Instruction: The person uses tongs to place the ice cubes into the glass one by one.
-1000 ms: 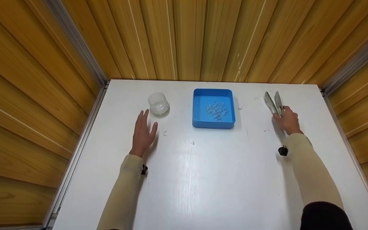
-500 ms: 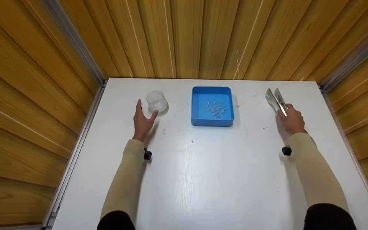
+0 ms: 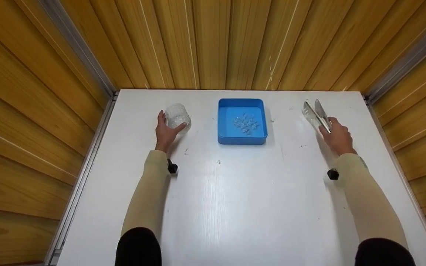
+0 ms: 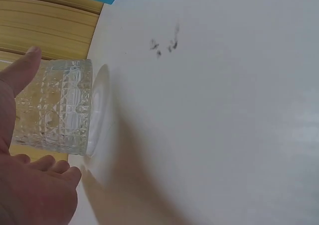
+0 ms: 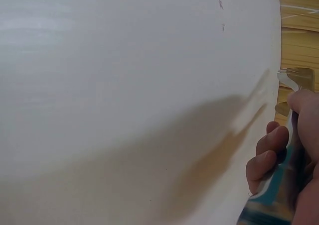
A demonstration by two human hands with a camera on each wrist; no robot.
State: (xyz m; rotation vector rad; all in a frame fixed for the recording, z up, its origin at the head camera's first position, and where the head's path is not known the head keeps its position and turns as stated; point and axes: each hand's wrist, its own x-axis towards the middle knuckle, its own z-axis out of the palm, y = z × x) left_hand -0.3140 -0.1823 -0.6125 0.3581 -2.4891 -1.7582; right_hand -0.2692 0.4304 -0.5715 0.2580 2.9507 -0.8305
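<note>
Across the white tabletop (image 3: 205,207), a blue tray (image 3: 242,140) sits between the hands; the right hand (image 3: 338,139) grips tongs (image 3: 320,108) pointing forward; the left hand (image 3: 166,135), nearer the glass (image 3: 177,112) just ahead, surrounds it with thumb and fingers, grip unclear; clear bits (image 3: 245,124) lie inside the tray.

Place: I take this for a small walled work booth; from my end I cannot tell whether it stands in a lab or a workshop.
White desk (image 3: 242,210): its plain top nearly fills the space between the walls.
Wood-look boards: the back wall (image 3: 213,44) runs along the far edge, with a left wall (image 3: 28,122) and a right wall (image 3: 425,147) beyond the side edges.
Grey metal framing: I see a left post (image 3: 78,44) at the far left corner, a right post (image 3: 409,61) at the far right.
</note>
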